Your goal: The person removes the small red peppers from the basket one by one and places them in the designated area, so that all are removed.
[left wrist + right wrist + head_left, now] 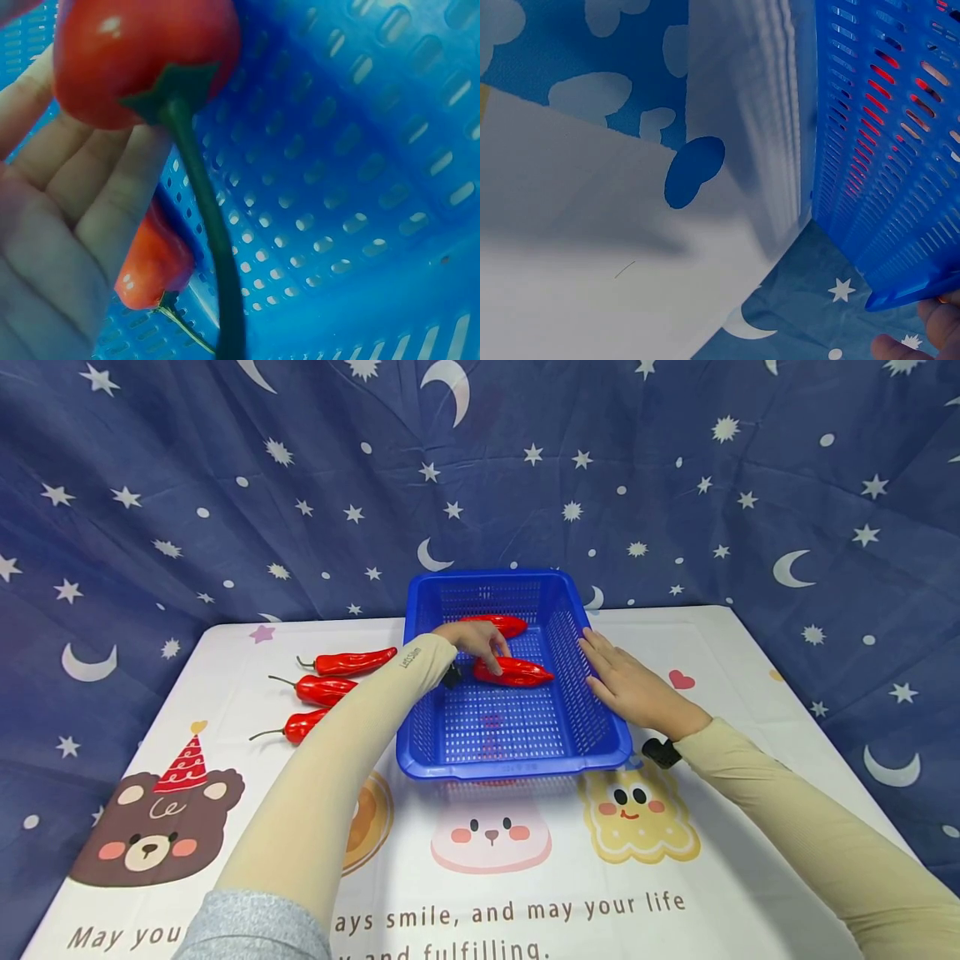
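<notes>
Inside a blue plastic basket (517, 767), my left hand (478, 638) pinches a red chili pepper (528, 673) between thumb and fingers. The left wrist view shows that pepper's green cap and long stem pointing back toward the wrist. Behind it in the basket lies another red pepper (512, 626), partly covered by the left hand. My right hand (637, 687) rests with straight fingers along the basket's right rim. In the right wrist view its fingertips (943, 324) are at the rim, beside the slotted wall.
Left of the basket, three red peppers (356, 661) lie in a loose column with stems pointing left; the left sleeve (337, 768) overlaps them partly. A white printed cloth (750, 693) covers the table. Close behind it hangs a blue star-and-moon curtain (510, 460).
</notes>
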`<move>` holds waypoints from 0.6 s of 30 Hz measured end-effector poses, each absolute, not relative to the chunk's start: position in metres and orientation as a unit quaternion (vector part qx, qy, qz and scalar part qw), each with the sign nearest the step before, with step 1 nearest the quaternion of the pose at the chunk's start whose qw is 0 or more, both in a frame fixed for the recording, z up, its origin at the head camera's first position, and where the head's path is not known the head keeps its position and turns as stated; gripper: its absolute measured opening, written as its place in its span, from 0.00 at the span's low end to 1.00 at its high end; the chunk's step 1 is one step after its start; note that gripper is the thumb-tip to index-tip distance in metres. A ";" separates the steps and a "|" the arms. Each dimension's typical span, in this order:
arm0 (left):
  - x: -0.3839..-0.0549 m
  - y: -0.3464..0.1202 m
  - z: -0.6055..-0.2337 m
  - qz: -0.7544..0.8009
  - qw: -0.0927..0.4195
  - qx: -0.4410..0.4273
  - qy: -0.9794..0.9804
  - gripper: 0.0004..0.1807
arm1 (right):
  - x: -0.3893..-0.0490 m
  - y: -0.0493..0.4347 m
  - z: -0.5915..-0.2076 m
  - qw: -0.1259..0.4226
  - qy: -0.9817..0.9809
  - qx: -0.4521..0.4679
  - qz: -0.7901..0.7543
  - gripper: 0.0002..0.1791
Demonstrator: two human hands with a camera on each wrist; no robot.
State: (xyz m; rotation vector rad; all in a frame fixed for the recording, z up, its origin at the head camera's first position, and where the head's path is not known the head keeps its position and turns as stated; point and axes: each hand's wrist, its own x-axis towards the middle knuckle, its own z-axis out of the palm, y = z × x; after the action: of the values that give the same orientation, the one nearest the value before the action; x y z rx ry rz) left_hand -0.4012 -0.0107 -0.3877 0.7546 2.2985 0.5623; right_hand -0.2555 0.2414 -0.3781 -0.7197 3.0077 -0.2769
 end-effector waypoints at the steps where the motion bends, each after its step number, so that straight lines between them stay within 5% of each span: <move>1: -0.401 -0.011 -0.388 0.216 0.322 0.286 0.876 0.19 | -0.256 0.241 -0.378 0.018 0.969 -0.231 -0.088 0.35; 18: -0.398 -0.012 -0.385 0.253 0.321 0.271 0.871 0.17 | -0.255 0.241 -0.378 0.023 0.970 -0.224 -0.087 0.35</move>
State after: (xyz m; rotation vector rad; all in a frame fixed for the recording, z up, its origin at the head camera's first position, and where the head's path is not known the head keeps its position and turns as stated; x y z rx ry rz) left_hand -0.3978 -0.0125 -0.3852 0.7131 2.2880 0.6657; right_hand -0.2552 0.2409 -0.3782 -0.6930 3.0051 -0.2696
